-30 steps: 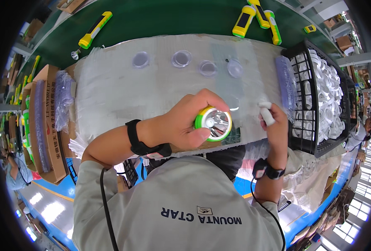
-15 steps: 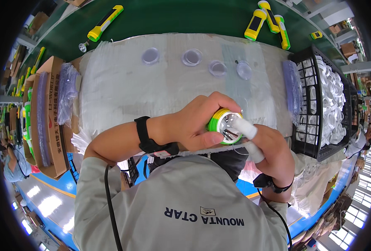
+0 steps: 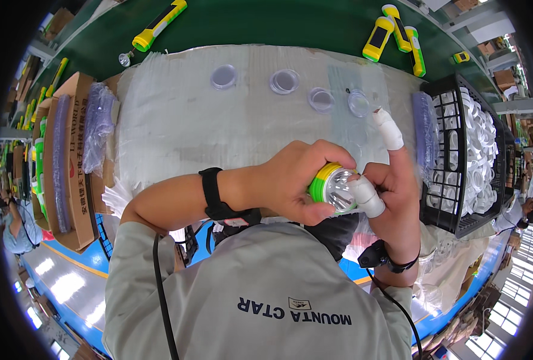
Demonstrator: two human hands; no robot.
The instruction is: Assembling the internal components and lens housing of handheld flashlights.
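My left hand (image 3: 299,183) is closed around a yellow-and-green flashlight (image 3: 319,183), its silver reflector (image 3: 338,191) facing right. The flashlight's body is hidden below the hand. My right hand (image 3: 392,186) has white wrapping on two digits. One wrapped digit lies against the reflector's right side, partly covering it. The other wrapped finger points up and away, and the remaining fingers look partly curled. Whether a clear lens sits over the reflector I cannot tell. Beyond the hands, several clear round plastic lenses (image 3: 284,81) lie in a row on the covered worktop (image 3: 218,132).
A black crate (image 3: 458,162) of white rings stands at the right, beside bubble wrap (image 3: 424,129). At the left is a cardboard box (image 3: 74,168) with flashlights and more wrap (image 3: 98,129). Several yellow flashlights (image 3: 379,39) lie on the green surface (image 3: 266,24) at the back.
My right hand has shifted; one wrapped finger, earlier at the reflector, now points up and away. The left hand and flashlight have moved slightly right and nearer me.
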